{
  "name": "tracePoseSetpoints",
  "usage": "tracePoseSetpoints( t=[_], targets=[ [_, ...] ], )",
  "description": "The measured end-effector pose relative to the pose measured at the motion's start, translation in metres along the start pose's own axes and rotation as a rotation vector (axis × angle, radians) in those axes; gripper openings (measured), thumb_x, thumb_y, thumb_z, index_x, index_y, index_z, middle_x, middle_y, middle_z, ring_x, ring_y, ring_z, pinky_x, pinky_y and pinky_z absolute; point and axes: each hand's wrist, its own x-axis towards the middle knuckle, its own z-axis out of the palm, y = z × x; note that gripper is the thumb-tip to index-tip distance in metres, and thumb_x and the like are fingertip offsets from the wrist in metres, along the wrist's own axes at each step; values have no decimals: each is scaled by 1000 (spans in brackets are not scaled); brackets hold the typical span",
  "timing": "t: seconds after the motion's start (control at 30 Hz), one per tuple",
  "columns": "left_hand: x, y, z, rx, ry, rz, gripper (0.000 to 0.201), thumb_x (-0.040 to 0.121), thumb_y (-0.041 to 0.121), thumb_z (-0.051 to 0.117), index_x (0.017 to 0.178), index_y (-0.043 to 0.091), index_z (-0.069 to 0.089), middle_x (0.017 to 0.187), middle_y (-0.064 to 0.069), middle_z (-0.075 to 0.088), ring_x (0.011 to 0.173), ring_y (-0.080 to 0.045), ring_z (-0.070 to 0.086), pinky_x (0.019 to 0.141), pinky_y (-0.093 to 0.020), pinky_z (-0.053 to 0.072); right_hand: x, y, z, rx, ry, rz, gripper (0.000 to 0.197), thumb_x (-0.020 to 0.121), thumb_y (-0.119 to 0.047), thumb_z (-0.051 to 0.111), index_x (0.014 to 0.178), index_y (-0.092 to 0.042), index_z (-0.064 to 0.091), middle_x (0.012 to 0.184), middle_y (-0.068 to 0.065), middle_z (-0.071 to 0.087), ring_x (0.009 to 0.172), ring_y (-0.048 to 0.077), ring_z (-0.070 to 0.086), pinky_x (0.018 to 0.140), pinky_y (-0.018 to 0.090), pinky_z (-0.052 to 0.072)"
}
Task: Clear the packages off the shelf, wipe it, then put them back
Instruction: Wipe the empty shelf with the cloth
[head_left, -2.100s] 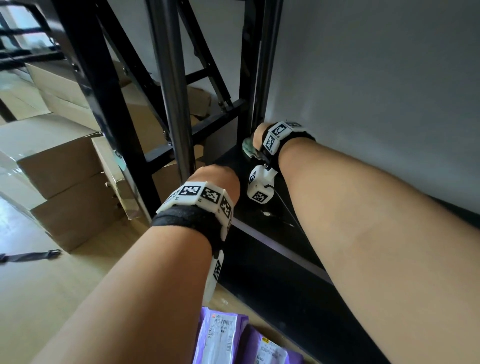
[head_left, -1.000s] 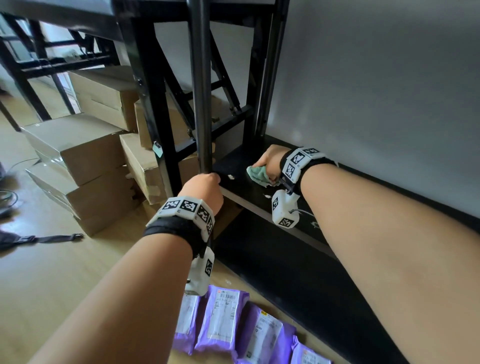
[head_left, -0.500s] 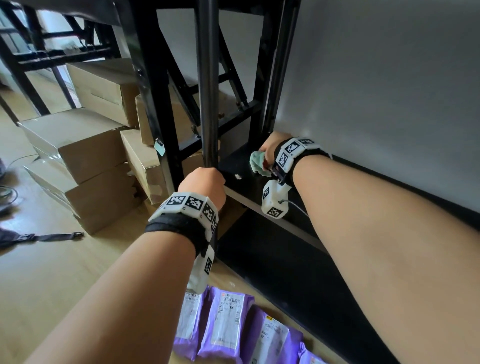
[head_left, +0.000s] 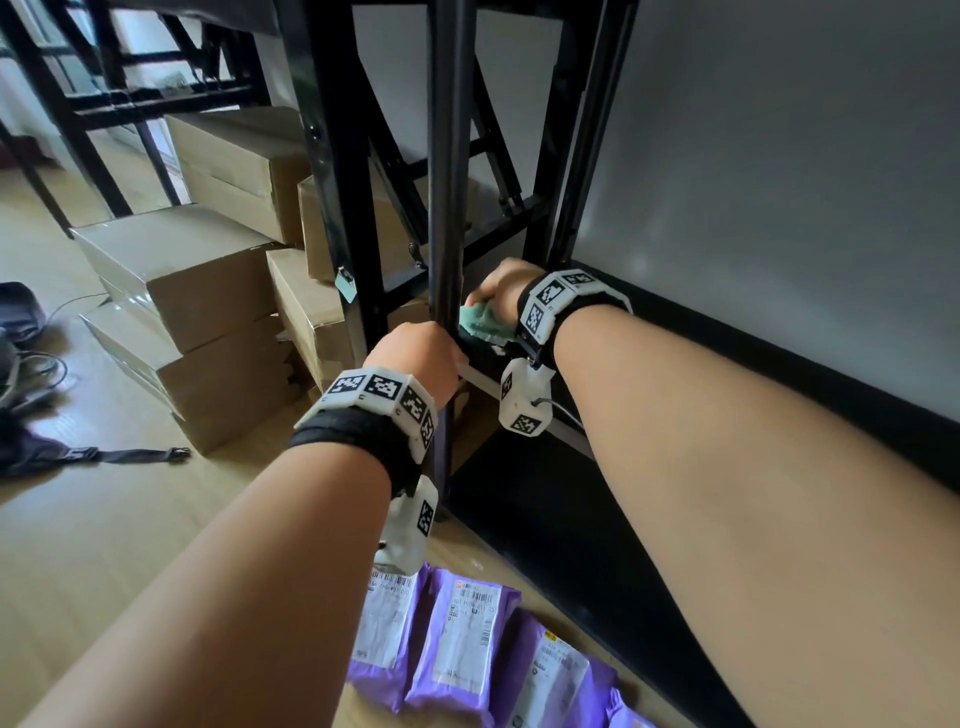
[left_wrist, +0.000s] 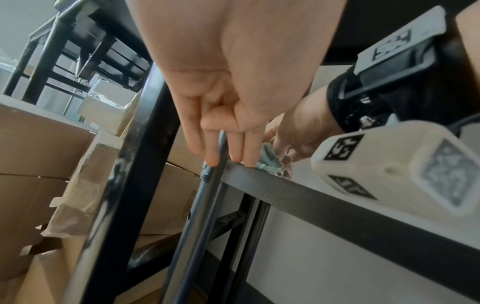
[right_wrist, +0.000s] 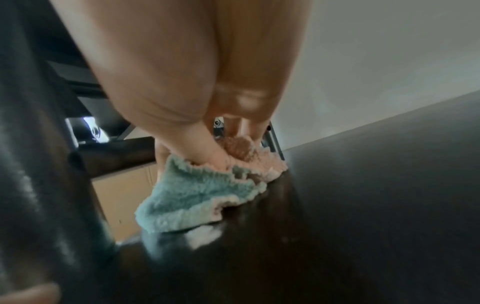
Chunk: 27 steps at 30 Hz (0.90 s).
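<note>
My right hand (head_left: 506, 283) grips a crumpled green and pink cloth (head_left: 480, 322) and presses it on the black shelf (right_wrist: 363, 205) at its front left corner, just behind the upright post (head_left: 447, 208). In the right wrist view the cloth (right_wrist: 197, 197) is bunched under the fingers (right_wrist: 213, 156). My left hand (head_left: 421, 353) rests at the shelf's front edge (left_wrist: 337, 209) beside the post, and its straight fingertips (left_wrist: 236, 158) touch the edge close to the cloth (left_wrist: 270, 162). Several purple packages (head_left: 462, 639) with white labels lie on the floor below.
Stacked cardboard boxes (head_left: 197, 280) stand left of the rack and behind it. A black strap (head_left: 130, 454) and cables lie on the wooden floor at the left. A grey wall (head_left: 779, 182) backs the shelf. Black rack frames cross overhead.
My right hand has brought the cloth from the shelf's back corner toward the front, close to the post. The left hand has stayed at the post and the shelf edge.
</note>
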Motion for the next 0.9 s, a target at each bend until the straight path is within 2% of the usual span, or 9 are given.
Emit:
tracePoseSetpoints(
  t=[0.13,0.27,0.37,0.47,0.53,0.6,0.67,0.73,0.9],
  targets=[
    [-6,-10,-5,113,16,58,36,88,11,48,113,24,70,109,-4,68,95,-28,63,85,-35,54,-9,-11,-1,23,-54,121,55,82,-38,73,123,-2,60,124,12,64,106,27,62,80,30,43],
    [-18,-7,-7,130,39,63,39,87,10,46,116,24,68,109,-5,67,97,-29,63,83,-34,54,-12,-1,-1,117,-136,172,32,79,-28,78,94,-2,68,105,12,62,80,22,61,83,28,46],
    [-25,-1,-7,116,10,47,44,87,4,46,122,23,65,115,-8,65,101,-31,63,87,-36,54,-25,3,0,161,-147,192,46,79,-21,78,117,2,66,102,12,65,93,24,60,84,28,47],
    [-34,3,-3,137,1,52,44,88,3,46,126,19,62,116,-8,64,102,-29,63,85,-34,54,-40,1,1,66,-196,273,59,83,-31,73,130,0,54,126,13,60,117,27,57,90,34,45],
    [-42,6,0,154,2,51,42,90,6,46,127,19,61,118,-8,63,103,-28,63,83,-32,52,-48,11,3,41,-206,284,65,83,-34,72,135,-1,49,129,12,58,118,28,56,90,36,46],
    [-50,10,2,155,-3,53,41,91,7,46,128,18,60,122,-9,62,106,-29,62,86,-33,53,-61,25,1,27,-156,202,49,82,-25,73,124,-4,60,108,7,64,102,27,62,78,33,49],
    [-57,13,4,142,-12,39,42,92,8,45,131,18,58,126,-10,59,108,-30,61,87,-34,52,-80,44,3,-20,-70,61,29,84,-18,70,112,-12,71,93,-3,63,104,24,64,79,26,48],
    [-62,18,4,124,-31,9,46,91,7,45,134,20,55,127,-9,58,108,-30,61,84,-33,51,-97,59,2,46,-64,52,25,83,-13,70,107,-7,73,103,2,66,107,26,63,86,27,49],
    [-74,34,4,147,-79,77,52,89,2,44,135,23,54,133,-9,54,115,-28,58,87,-33,50,-119,71,-8,14,-110,113,23,81,-9,72,103,-1,73,119,10,64,102,26,63,80,30,53]
  ],
)
